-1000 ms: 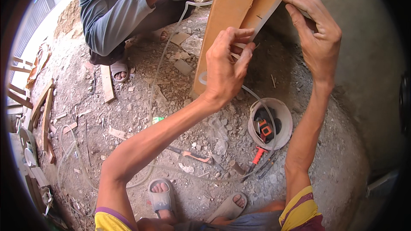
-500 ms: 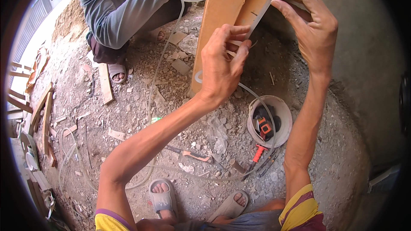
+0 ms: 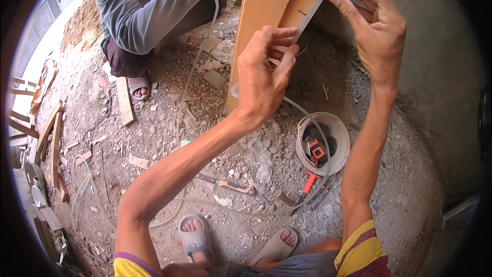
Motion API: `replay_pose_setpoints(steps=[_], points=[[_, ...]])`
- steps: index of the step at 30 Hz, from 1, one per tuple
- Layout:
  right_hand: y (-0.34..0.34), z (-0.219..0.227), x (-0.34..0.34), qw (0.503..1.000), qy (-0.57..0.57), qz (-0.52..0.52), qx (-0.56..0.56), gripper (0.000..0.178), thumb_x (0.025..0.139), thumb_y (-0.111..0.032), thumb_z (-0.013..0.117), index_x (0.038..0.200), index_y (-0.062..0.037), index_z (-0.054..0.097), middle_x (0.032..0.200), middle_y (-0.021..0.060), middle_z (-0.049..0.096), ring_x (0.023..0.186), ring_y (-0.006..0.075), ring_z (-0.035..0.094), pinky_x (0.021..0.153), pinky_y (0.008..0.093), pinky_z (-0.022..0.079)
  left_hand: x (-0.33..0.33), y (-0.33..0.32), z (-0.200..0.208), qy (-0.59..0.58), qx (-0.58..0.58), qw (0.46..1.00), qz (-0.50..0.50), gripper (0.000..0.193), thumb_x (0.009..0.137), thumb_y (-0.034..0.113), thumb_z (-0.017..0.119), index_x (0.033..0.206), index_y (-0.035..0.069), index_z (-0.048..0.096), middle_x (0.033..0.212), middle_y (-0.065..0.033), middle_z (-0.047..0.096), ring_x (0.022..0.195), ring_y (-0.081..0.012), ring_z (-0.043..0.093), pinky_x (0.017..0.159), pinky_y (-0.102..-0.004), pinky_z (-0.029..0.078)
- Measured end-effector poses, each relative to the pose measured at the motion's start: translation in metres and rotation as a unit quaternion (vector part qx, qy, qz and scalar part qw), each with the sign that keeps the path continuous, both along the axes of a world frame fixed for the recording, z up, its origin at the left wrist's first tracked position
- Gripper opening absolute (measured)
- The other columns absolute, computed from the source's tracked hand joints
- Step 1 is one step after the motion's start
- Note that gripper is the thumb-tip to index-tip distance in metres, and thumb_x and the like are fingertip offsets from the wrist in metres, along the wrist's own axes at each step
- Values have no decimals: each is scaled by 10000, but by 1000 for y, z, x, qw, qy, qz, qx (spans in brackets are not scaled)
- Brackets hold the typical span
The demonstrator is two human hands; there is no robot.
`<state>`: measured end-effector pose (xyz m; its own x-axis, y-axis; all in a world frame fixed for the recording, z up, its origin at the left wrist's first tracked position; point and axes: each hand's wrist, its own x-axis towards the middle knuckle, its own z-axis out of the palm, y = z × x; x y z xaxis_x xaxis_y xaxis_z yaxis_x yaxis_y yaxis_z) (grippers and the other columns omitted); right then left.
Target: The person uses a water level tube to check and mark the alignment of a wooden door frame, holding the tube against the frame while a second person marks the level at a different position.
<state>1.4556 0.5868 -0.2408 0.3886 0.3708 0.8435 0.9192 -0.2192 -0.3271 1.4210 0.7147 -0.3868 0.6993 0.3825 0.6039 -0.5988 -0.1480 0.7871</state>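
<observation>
A clear plastic hose (image 3: 310, 16) lies along the face of an orange-brown wooden frame (image 3: 260, 18), beside a short dark mark on the wood. My left hand (image 3: 266, 74) is closed round the hose lower down, thumb and fingers pinching it. At the hose's upper end, my right hand (image 3: 371, 28) has its thumb and a finger at the tube's edge, with the index finger raised. From under my left hand the hose loops past a bucket and across the ground.
A whitish bucket (image 3: 342, 161) holds a tape measure (image 3: 316, 151) and dark items. Nearby on the rubble lie a saw (image 3: 233, 186) and a red-handled tool (image 3: 309, 182). Another person (image 3: 148, 15) squats at upper left. Timber pieces (image 3: 55, 143) lie at far left.
My right index finger has lifted upward from the hose's end, while the thumb and another finger stay beside it. My left hand has shifted slightly left and upward with the hose.
</observation>
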Motion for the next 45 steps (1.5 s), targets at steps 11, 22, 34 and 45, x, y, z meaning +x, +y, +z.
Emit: replay_pose_setpoints(steps=[11, 22, 34, 45], points=[[-10, -3, 16, 987, -137, -32, -77, 269, 891, 85, 705, 1131, -22, 762, 1027, 82, 725, 947, 168, 701, 826, 283, 568, 0, 0, 1, 3, 0, 1000, 1, 302, 947, -17, 679, 1244, 38, 675, 1087, -84, 709, 839, -75, 636, 633, -225, 553], [-17, -6, 19, 988, -125, -4, -89, 250, 962, 9, 693, 1189, -61, 770, 1131, 47, 722, 1042, 124, 674, 882, 259, 567, -7, -2, 5, 7, -10, 1000, -4, 307, 958, 17, 690, 1264, 29, 665, 1081, -90, 704, 835, -84, 646, 663, -240, 559], [-19, -3, 20, 984, -142, -32, -100, 241, 961, 11, 694, 1175, -66, 776, 1109, 38, 723, 998, 115, 671, 837, 249, 553, -7, -3, 6, 3, -32, 999, -11, 289, 953, 9, 698, 1239, 34, 667, 1044, -86, 707, 816, -89, 644, 684, -248, 559], [-6, -2, 7, 988, -130, -46, -68, 254, 925, 28, 716, 1164, -40, 767, 1068, 76, 732, 977, 176, 694, 857, 296, 572, -8, 2, 8, -49, -12, 998, 29, 294, 940, -25, 687, 1227, 36, 660, 1041, -98, 682, 797, -137, 671, 608, -264, 556]])
